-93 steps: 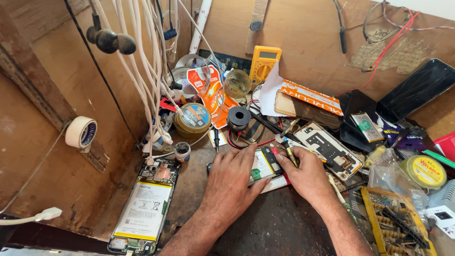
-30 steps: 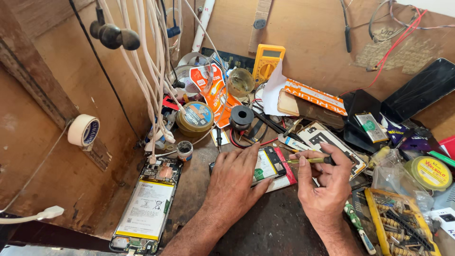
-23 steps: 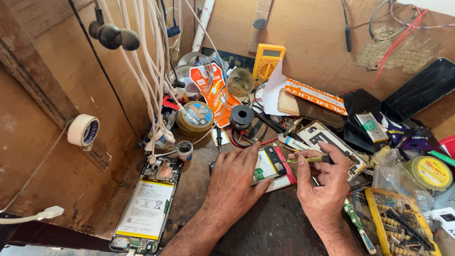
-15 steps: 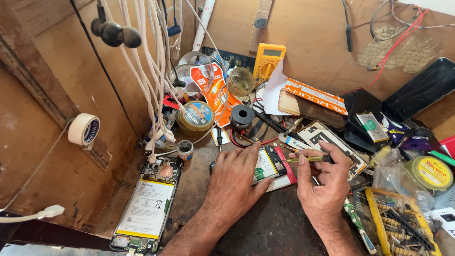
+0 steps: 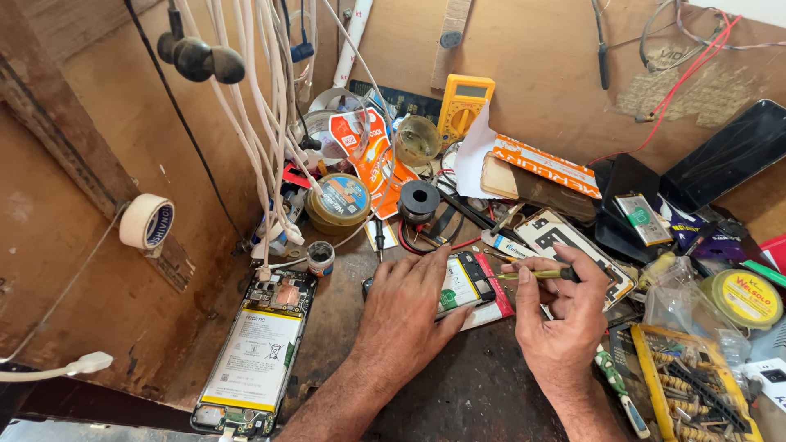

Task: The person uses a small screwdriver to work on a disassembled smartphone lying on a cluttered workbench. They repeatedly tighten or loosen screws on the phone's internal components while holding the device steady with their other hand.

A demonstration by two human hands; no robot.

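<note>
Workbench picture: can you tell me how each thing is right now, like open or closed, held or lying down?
Left hand: flat, pressing on the small opened phone.
Small opened phone: back off, insides showing, lying on the bench.
Right hand: pinching a screwdriver.
Screwdriver: held level, tip towards the small phone.
Big opened phone: back off, battery showing, lying flat.
Tape roll: hanging on the wall.
Yellow multimeter: leaning upright, screen blank.

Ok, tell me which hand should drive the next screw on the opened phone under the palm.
Right, probably. The right hand already grips the small screwdriver, tip aimed at the opened phone. The left hand lies flat on that phone, steadying it.
</note>
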